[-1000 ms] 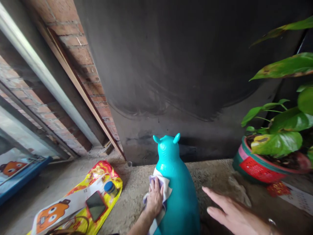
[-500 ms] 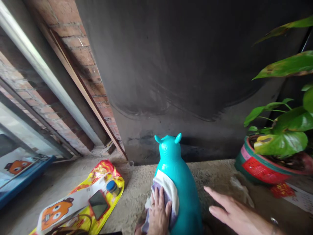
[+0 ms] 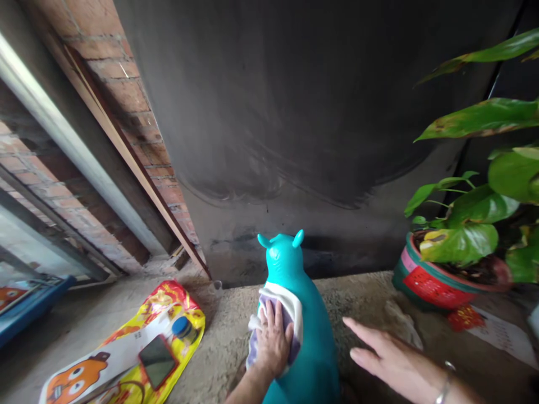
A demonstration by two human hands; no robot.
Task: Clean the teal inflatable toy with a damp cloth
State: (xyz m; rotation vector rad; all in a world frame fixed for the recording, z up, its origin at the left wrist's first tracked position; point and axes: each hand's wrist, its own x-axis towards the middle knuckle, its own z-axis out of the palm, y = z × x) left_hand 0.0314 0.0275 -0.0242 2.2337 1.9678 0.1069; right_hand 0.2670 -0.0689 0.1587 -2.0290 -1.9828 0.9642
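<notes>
A shiny turquoise toy animal (image 3: 309, 331) with two small ears stands upright in front of me, its back towards me. My left hand (image 3: 273, 339) lies flat with spread fingers on a white and purple cloth (image 3: 296, 314), pressing it against the toy's left side. The cloth is bunched at its left edge, and the hand covers part of it. To the right of the toy, my right hand (image 3: 385, 356) hovers apart from it with thumb and fingers stretched out and nothing in them. A bracelet circles that wrist. The toy's lower part is cut off by the frame.
A dark panel (image 3: 286, 112) rises behind the toy. On the left a yellow and red bag (image 3: 168, 297) bears a phone (image 3: 158, 361), a blue-capped jar (image 3: 182, 326) and a cartoon sheet (image 3: 80, 373). A potted plant (image 3: 438, 289) stands right, beside a blue tray's (image 3: 37, 306) opposite side.
The view has shifted slightly right, so things sit further left. My left hand and the cloth have moved a little up the toy's side. The right hand stays outstretched.
</notes>
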